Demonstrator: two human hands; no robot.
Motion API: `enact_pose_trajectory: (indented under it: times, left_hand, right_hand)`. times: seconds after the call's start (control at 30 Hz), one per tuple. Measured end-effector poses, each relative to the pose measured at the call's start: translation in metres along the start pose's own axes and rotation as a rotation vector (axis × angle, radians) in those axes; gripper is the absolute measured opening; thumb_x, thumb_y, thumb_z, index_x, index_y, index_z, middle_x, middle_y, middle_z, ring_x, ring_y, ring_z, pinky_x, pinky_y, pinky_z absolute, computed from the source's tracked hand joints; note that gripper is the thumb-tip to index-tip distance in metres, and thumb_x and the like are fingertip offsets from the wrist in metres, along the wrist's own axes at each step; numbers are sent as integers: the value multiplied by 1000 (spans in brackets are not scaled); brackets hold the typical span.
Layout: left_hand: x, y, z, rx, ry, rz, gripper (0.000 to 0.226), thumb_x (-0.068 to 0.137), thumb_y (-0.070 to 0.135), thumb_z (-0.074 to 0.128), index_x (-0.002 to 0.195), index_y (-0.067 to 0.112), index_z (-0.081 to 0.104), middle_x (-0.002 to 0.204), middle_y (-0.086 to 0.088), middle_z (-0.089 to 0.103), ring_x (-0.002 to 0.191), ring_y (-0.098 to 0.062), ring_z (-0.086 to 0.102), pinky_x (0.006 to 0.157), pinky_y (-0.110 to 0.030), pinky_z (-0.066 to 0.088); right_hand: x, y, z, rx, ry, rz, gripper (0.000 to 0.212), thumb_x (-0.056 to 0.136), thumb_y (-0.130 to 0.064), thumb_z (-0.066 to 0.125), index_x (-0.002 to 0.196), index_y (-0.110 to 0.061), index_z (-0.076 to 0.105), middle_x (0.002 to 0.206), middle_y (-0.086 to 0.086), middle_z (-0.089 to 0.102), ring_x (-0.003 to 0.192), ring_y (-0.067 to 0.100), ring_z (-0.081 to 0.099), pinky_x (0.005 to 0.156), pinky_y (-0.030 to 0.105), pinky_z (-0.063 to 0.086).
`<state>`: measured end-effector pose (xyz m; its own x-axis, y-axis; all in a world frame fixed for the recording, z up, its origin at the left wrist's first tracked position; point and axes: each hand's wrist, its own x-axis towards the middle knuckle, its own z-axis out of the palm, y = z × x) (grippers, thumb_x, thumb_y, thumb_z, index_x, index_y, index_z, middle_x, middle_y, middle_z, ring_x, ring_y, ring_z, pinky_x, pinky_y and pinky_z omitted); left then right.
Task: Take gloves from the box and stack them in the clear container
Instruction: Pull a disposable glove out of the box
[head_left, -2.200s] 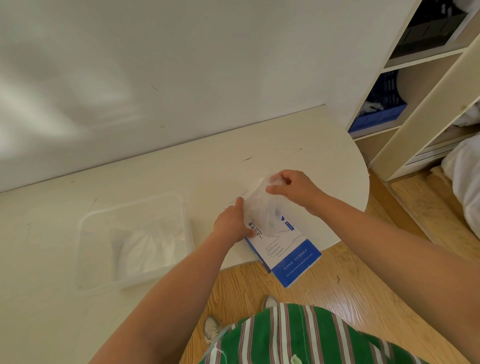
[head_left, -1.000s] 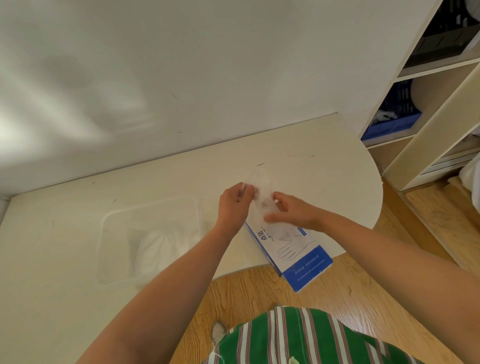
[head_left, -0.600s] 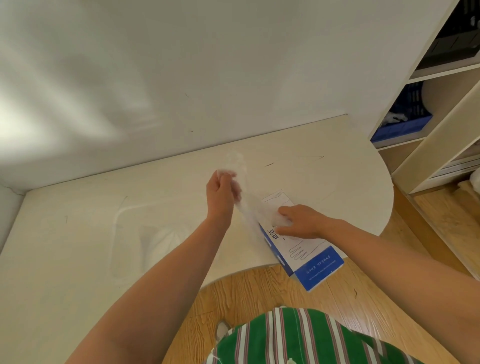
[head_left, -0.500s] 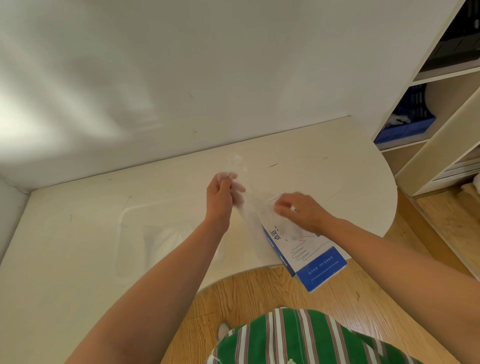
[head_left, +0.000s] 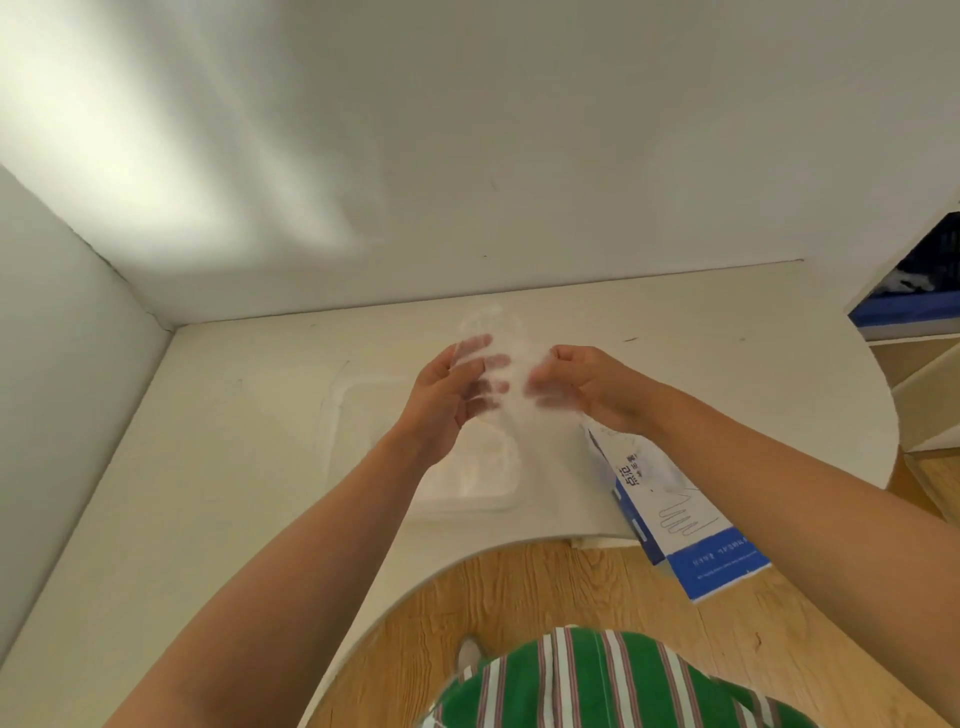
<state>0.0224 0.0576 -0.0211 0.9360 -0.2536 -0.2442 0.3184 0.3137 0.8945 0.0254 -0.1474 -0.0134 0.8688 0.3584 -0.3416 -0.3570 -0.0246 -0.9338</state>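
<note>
Hands were both up in the air over the smooth cream counter (head_left: 234, 467). The left hand (head_left: 452, 400) and the right hand (head_left: 592, 387) were close side by side. A thin clear plastic glove (head_left: 511, 364) was stretched between them. The left hand's fingers (head_left: 493, 387) were bent behind the glove and showed through it, and they held one side. The right hand's fingers were curled tight and pinched the other side. The glove hung down from both hands.

Under the left hand and the glove sat the clear plastic container with round corners (head_left: 335, 421), flat on the counter. A soft pile of white gloves (head_left: 483, 462) lay inside it, in the part that showed beside the left arm.

The blue and white cardboard glove box (head_left: 691, 540) lay on the counter to the right of the container, under the right arm. Its near end poked out over the wooden floor (head_left: 519, 597). A green striped shirt (head_left: 597, 686) showed at the bottom.
</note>
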Motion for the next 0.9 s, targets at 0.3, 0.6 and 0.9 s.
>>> enact_pose_trajectory:
  times: [0.3, 0.6, 0.9]
  left_hand:
    - [-29, 28, -78, 75, 62, -230, 53, 78, 49, 72, 116, 14, 67, 71, 3, 55, 71, -12, 60, 82, -32, 51]
    - [-27, 13, -94, 532, 326, -38, 6, 99, 12, 52, 99, 8, 56, 75, -9, 66, 38, -12, 51, 37, -19, 36]
    - [-9, -12, -103, 1213, 272, -4, 28, 102, 13, 33, 124, 20, 49, 89, -4, 71, 55, -19, 55, 58, -37, 55]
  right_hand:
    - [31, -13, 58, -141, -66, 54, 25, 85, 11, 59, 88, -11, 48, 95, 14, 66, 57, 12, 53, 56, 23, 40]
    - [52, -13, 79, -476, 117, 53, 58, 78, -9, 78, 127, -16, 49, 113, 7, 56, 86, 17, 59, 65, 24, 49]
    - [58, 13, 114, -1008, 38, -388, 17, 87, -22, 65, 104, -21, 64, 97, -4, 59, 78, 13, 56, 76, 30, 49]
